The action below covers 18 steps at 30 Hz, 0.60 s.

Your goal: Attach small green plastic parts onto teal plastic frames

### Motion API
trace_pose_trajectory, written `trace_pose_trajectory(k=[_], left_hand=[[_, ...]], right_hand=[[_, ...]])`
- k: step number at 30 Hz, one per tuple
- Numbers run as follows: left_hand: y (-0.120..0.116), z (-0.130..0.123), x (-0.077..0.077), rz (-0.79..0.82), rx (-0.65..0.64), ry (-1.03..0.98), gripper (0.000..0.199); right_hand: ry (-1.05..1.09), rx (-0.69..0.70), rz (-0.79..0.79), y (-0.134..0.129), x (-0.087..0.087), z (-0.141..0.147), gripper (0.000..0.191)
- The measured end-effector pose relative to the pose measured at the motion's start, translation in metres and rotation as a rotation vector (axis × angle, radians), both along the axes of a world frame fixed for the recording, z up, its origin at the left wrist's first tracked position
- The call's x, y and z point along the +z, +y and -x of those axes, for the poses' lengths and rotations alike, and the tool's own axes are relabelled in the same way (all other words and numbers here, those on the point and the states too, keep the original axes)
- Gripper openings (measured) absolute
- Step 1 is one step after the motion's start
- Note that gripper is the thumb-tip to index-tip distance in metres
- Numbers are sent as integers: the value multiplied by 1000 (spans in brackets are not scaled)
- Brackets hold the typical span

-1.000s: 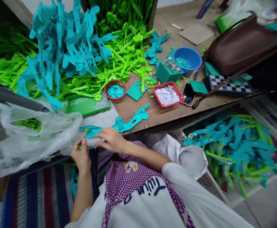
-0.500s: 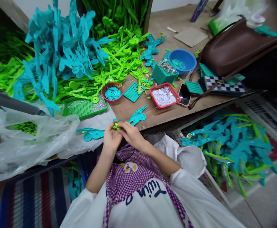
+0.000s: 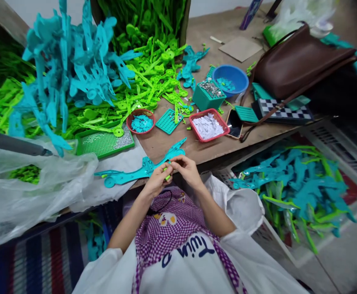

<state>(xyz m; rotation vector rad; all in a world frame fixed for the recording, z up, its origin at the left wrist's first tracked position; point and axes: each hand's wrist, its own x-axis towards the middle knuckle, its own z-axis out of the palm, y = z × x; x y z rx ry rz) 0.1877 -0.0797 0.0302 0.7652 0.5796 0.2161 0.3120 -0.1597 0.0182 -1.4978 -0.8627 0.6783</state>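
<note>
My left hand [image 3: 158, 180] is closed on a small lime-green plastic piece [image 3: 167, 177] that pokes out between the fingers. Close beside it, my right hand [image 3: 187, 169] pinches at the same spot; a tiny bit shows at its fingertips, too small to name. Just behind both hands a long turquoise plastic part [image 3: 141, 172] with round ends lies across the table edge, partly hidden by the fingers. Farther back stand a red basket of turquoise pieces [image 3: 140, 131], a green slotted tray [image 3: 169, 121] and a red basket of white pieces [image 3: 209, 139].
Turquoise parts [image 3: 86, 73] and lime-green parts [image 3: 154, 81] pile up at the back left. A green perforated tray [image 3: 94, 145] and plastic bag [image 3: 65, 175] are at left. Rightward are a green box [image 3: 201, 100], blue bowl [image 3: 242, 79], brown bag [image 3: 291, 61] and floor crate [image 3: 307, 253].
Both hands have moved to the right and slightly down, uncovering the middle of the turquoise part. The right fingertips now pinch at the left hand's edge. The view has shifted slightly.
</note>
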Motion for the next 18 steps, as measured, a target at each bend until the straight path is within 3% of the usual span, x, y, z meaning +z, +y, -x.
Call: trace_pose_trajectory(k=[4,7,9,11,14,16,18], left_hand=[[2,0,-4,14,-52,38,49],[6,3,-9,-95,-105,87,48],[7,6,-11,-219,-172,116,46],[8,8,-11,-320,-226,131,44],[10,6,-8,-347,-243,107,43],[14,2,-6,-369,-176,124,43],[22,-5,-4,-490,-39,190,39]], right_hand=[[-382,-60,-18,-15,-4,6,25],[-663,156,-33,-32,-1,3,30],[-730,260,-12,-41,2,0,35],[-720,286,11,-45,4,-3,35],[-587,238,3,-41,3,-13,30],[-426,103,13,-35,-2,-25,27],[-213,-101,49,-30,-9,-39,31]])
